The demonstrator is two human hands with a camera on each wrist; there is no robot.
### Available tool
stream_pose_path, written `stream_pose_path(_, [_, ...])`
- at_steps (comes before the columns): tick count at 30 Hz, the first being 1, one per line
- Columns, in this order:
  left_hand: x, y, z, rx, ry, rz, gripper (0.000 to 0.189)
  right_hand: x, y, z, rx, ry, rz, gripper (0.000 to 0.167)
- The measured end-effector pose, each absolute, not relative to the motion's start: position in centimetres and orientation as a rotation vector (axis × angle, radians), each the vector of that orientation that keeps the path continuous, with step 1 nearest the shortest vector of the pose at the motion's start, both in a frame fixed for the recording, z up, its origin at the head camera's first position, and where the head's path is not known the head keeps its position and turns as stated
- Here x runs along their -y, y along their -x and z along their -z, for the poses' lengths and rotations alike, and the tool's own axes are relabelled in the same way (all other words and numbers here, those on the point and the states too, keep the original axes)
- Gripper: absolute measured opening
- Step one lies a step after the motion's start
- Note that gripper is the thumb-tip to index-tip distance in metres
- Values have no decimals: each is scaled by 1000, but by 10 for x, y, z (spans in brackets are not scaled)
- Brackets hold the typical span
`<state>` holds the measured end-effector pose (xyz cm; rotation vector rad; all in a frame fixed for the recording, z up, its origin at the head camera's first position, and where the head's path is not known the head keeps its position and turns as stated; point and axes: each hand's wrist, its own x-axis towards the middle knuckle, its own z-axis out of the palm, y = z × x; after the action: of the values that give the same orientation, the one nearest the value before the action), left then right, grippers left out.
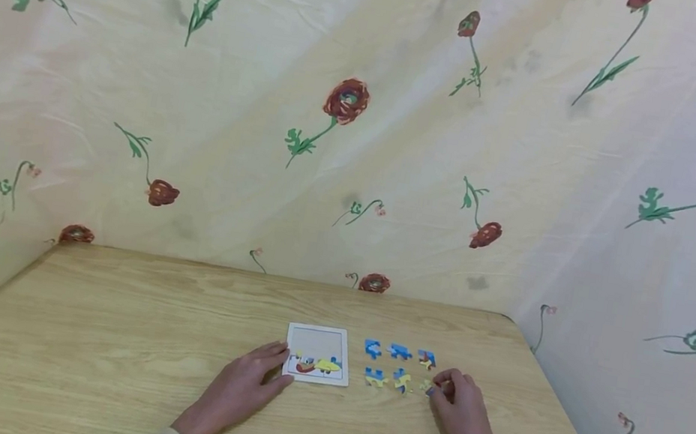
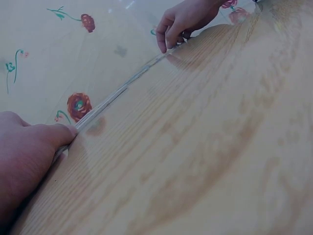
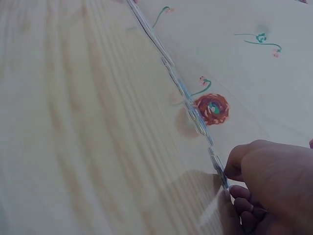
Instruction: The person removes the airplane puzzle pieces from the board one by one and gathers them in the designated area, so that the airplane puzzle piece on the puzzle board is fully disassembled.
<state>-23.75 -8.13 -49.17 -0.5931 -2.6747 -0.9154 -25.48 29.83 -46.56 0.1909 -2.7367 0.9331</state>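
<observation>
A white-framed jigsaw board (image 1: 312, 378) lies flat on the table, with several pieces filling its lower part in red, yellow and blue. My left hand (image 1: 250, 382) holds the board's left side, thumb at the near corner and fingers along the edge. Over on the right, my right hand (image 1: 463, 408) pinches a small puzzle piece (image 1: 428, 386) at the end of the nearer row. In the right wrist view the right hand (image 3: 269, 183) has its thumb and fingertips at that thin piece. The left wrist view shows the left thumb (image 2: 58, 133) against the board's edge.
Loose blue and yellow pieces lie in two rows right of the board, among them a blue piece (image 1: 372, 349) and a blue-yellow one (image 1: 375, 378). Beneath is a wood-grain table (image 1: 164, 340). A flowered curtain (image 1: 234, 115) hangs along its back and sides.
</observation>
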Motion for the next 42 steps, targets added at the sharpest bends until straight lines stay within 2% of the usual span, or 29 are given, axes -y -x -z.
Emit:
stream_pose_path(20, [82,237,492,2679,588,914,48,-295,255,454,2694,-211,-1086,16])
stream_pose_path(33, [82,237,490,2686,583,933,50,-243,260,446,2664,-381,-1182,14])
stream_pose_path(42, [82,238,490,2692,586,934,51,-199,264,447,2620,-597,-1172,12])
